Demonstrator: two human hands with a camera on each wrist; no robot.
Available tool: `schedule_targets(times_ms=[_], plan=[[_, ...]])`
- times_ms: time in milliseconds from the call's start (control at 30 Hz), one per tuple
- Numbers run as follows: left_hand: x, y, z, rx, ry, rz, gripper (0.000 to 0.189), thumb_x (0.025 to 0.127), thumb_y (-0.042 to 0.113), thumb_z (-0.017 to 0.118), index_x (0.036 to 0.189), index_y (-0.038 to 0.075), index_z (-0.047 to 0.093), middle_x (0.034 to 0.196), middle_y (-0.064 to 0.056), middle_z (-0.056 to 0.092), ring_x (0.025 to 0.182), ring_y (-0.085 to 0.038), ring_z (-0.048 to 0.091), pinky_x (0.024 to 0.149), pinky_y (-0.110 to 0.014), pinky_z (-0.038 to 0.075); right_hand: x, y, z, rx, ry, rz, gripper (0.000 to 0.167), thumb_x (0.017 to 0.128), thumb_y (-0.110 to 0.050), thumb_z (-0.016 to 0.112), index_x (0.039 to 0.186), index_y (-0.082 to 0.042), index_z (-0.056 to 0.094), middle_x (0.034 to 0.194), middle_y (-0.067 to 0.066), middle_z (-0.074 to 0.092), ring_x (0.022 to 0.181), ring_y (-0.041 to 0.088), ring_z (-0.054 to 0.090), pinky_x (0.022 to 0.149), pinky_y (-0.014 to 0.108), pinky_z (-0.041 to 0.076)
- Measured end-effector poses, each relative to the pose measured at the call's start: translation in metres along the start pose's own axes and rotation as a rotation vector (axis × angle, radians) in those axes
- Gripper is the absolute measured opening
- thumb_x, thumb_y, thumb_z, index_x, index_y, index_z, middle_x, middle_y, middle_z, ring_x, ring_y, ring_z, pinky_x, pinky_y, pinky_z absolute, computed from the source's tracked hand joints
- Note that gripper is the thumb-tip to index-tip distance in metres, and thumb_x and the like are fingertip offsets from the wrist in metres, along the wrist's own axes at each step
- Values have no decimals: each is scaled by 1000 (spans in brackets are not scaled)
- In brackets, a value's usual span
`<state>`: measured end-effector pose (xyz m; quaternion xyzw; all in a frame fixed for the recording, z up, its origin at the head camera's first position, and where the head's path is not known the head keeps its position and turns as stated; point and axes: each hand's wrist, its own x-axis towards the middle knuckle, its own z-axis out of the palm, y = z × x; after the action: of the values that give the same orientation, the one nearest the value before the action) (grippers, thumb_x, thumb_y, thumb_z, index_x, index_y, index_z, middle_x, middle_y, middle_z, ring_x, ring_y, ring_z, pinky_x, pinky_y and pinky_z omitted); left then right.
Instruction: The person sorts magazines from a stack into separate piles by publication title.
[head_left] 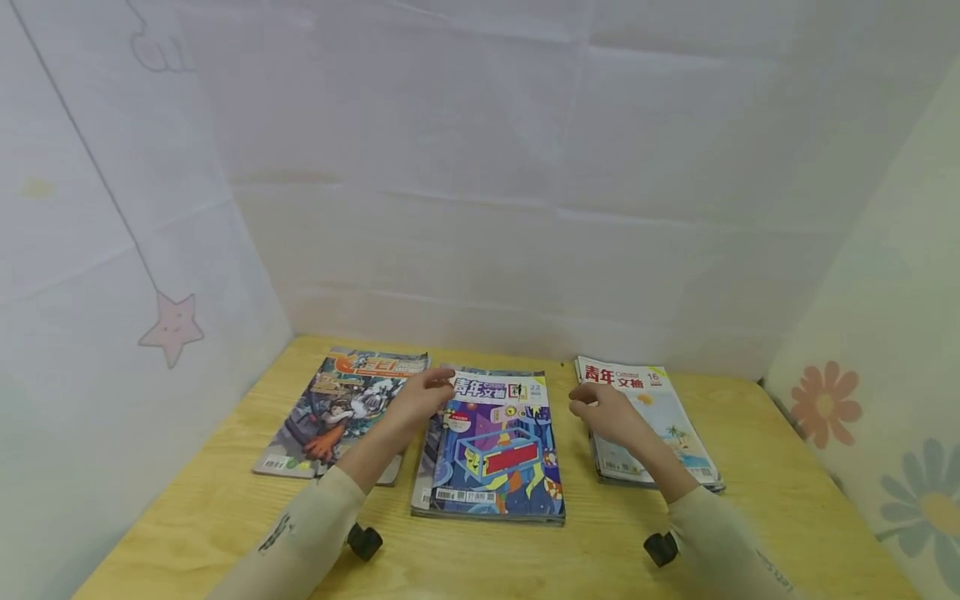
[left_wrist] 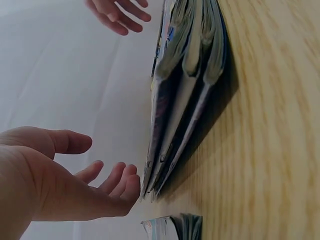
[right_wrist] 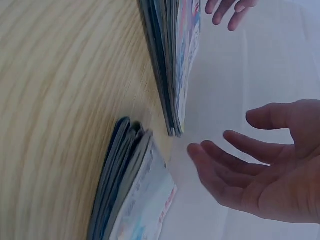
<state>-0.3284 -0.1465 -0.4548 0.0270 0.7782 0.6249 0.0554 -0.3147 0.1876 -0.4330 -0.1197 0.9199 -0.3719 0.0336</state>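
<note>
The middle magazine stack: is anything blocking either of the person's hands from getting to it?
Nothing visible does. The left hand is by the far left corner of the middle stack, and the right hand is off to its right, with open air between. The right stack is not in between.

left sleeve (head_left: pixel 303 533): pale cream, small black print (head_left: pixel 276 533) | right sleeve (head_left: pixel 716 533): pale cream, thin dark lettering (head_left: pixel 774 572), too small to read fully | both sleeves end partway along the forearms (head_left: pixel 372 454) | left hand (head_left: pixel 417 400) and right hand (head_left: pixel 609 412): bare | left block (head_left: pixel 365 542): black, stubby, beside its sleeve | right block (head_left: pixel 661 549): black, stubby, beside its sleeve
</note>
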Motion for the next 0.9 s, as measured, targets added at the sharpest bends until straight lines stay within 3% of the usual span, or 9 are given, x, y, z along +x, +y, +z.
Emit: schedule_targets(times_ms=[100,333,433,500,667,733,833,900], plan=[[-1,-2,-3,-13,-1,-28,51,100,11,61,149,8,50,142,-22,50,118,-40,54,97,-55,46,1,-2,6,-16,-18,3,36,104,-21,59,131,3,63,122,15,64,107,34,63,85,48,55],[-2,-1,-6,35,-18,-80,49,100,14,63,147,4,52,144,-22,50,123,-39,54,102,-56,45,4,-8,18,167,-102,128,44,104,-21,59,135,10,56,118,21,65,94,34,68,76,45,59],[-2,-1,-7,58,-41,-109,49,100,16,63,147,3,53,141,-19,53,117,-32,57,99,-52,47,5,-8,22,210,-138,183,49,103,-23,61,137,12,53,114,21,66,88,32,69,75,45,59],[-1,0,-8,39,-75,-121,50,101,15,61,148,2,51,140,-18,53,98,-26,57,92,-48,49,5,-8,24,212,-156,200,51,103,-24,61,137,13,52,113,20,67,87,30,70,76,45,59],[0,3,-10,-110,-138,-167,57,97,1,54,153,3,44,152,-19,40,108,-29,50,93,-46,44,9,-6,27,228,-169,214,53,103,-25,61,139,13,51,114,19,68,94,29,69,80,45,58],[0,4,-10,-182,-135,-193,61,93,-5,52,153,3,44,151,-20,37,122,-34,45,101,-46,39,11,-5,27,253,-167,221,52,104,-25,61,138,13,52,112,18,69,97,30,69,80,46,58],[1,6,-8,-273,-118,-218,64,90,-11,50,152,2,45,148,-20,34,119,-35,41,100,-48,35,13,-2,29,299,-161,231,49,104,-23,60,137,13,52,108,17,70,97,31,69,81,46,58],[1,6,-8,-314,-102,-234,65,89,-13,49,151,2,46,148,-21,34,108,-33,43,99,-48,33,15,0,30,335,-158,244,48,104,-21,60,137,13,51,106,17,70,94,31,70,80,46,59]])
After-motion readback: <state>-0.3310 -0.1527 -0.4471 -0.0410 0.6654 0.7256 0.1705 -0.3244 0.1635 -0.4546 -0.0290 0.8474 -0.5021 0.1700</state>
